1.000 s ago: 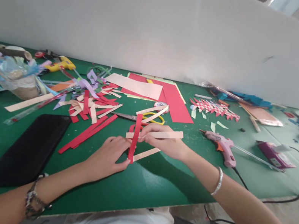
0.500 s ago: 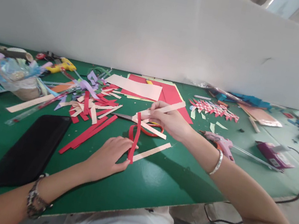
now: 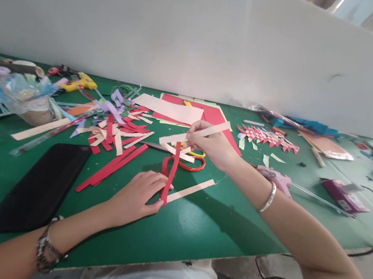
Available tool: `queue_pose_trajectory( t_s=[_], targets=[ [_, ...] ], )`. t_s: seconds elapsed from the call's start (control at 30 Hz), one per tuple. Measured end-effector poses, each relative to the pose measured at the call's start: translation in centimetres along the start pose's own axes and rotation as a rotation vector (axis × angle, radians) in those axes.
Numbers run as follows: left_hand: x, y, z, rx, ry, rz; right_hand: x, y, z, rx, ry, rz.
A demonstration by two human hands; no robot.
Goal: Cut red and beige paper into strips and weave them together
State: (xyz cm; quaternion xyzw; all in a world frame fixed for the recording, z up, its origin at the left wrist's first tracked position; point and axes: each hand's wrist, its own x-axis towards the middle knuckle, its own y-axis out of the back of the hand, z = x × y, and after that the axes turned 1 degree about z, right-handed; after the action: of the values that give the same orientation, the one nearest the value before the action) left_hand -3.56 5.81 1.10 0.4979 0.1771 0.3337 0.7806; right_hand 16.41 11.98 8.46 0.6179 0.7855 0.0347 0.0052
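Note:
My left hand point(image 3: 142, 194) rests low over the green table, thumb and fingers closed on a folded red paper strip point(image 3: 172, 170) that stands up in a loop. From its base a pale pink strip point(image 3: 192, 190) runs out to the right. Above it, my right hand point(image 3: 209, 143) pinches a pale pink paper strip point(image 3: 175, 138) held slantwise across the fingers. Another pale strip point(image 3: 188, 157) hangs just below those fingers. Scissors with orange and yellow handles point(image 3: 193, 166) lie under the right hand, partly hidden by it and the paper.
Cut red and pink strips point(image 3: 113, 165) lie left of centre, near a black phone-like slab point(image 3: 39, 185). Red paper sheets point(image 3: 219, 126) lie behind. A woven red-and-white paper piece point(image 3: 269, 137), a pink glue gun point(image 3: 277, 178) and a purple box point(image 3: 344, 195) are on the right.
My right hand has lifted slightly with its pink strip, now farther from the red loop's top. The red loop leans a little more to the right. My left hand stays nearly in place.

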Motion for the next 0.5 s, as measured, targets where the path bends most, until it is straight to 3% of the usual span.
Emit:
queue_pose_trajectory(
  t_s=[0.13,0.33,0.5],
  targets=[
    [0.0,-0.1,-0.1,-0.003,0.002,0.015,-1.7,-0.1,-0.2,-0.06,0.06,-0.008],
    [0.0,-0.2,0.0,-0.018,0.004,0.024,-4.0,-0.5,0.5,-0.11,0.033,-0.039],
    [-0.1,-0.4,-0.2,-0.016,0.015,0.026,-5.8,-0.6,0.4,-0.086,0.138,0.035]
  ],
)
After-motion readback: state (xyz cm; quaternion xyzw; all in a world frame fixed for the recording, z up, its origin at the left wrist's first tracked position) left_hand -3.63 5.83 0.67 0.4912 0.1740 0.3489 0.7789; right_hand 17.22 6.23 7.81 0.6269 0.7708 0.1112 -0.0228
